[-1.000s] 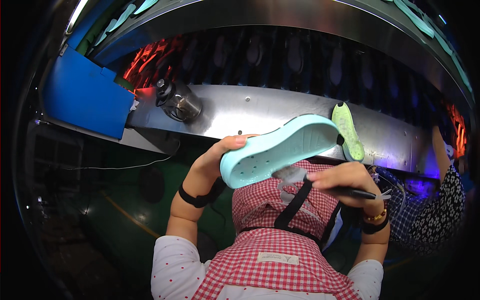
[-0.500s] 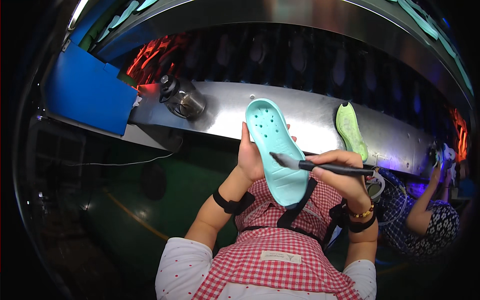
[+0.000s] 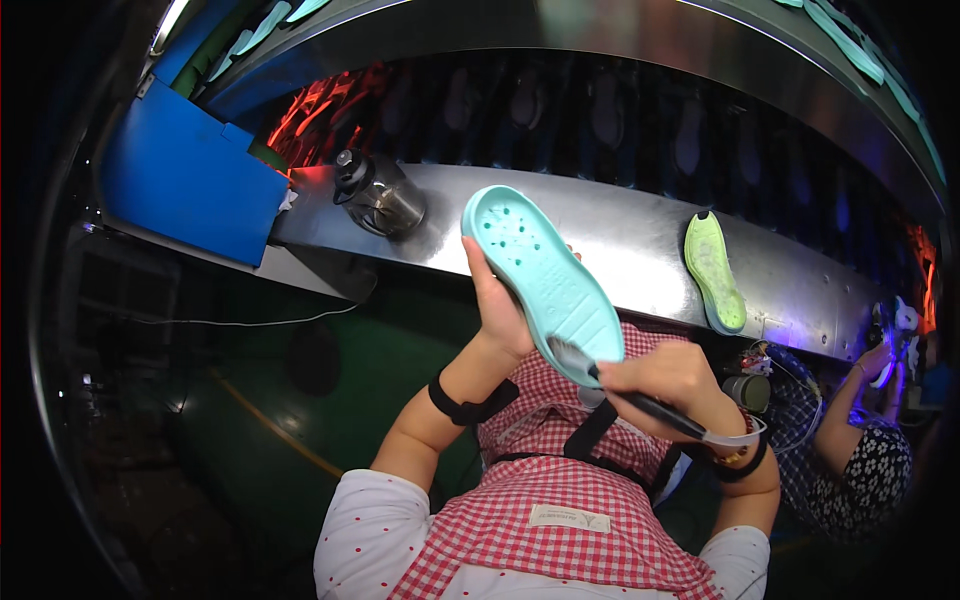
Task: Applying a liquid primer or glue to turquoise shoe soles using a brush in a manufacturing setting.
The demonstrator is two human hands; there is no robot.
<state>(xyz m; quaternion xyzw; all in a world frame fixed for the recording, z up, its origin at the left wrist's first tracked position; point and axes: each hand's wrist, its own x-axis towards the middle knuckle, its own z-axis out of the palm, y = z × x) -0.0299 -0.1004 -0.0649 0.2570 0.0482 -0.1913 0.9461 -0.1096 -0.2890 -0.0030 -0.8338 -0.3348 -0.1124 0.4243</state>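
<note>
My left hand (image 3: 500, 310) grips a turquoise shoe sole (image 3: 545, 265) by its left edge, with fingertips showing past its far side. The sole is tilted, its toe end with several small holes pointing up and left. In my right hand (image 3: 665, 385) is a brush (image 3: 650, 408) with a black handle, closed in the fingers. Its bristles rest on the inner face of the sole near the heel end. A thin tube runs from the back of the brush handle beside my right wrist.
A metal ledge (image 3: 640, 275) runs across in front of me. On it stand a dark jug (image 3: 385, 200) at the left and a green sole (image 3: 712, 270) at the right. A blue cabinet (image 3: 190, 185) is at far left. Another person (image 3: 855, 450) works at the right.
The brush has moved down from the middle of the sole to its heel end. The sole has turned, its toe end swinging left.
</note>
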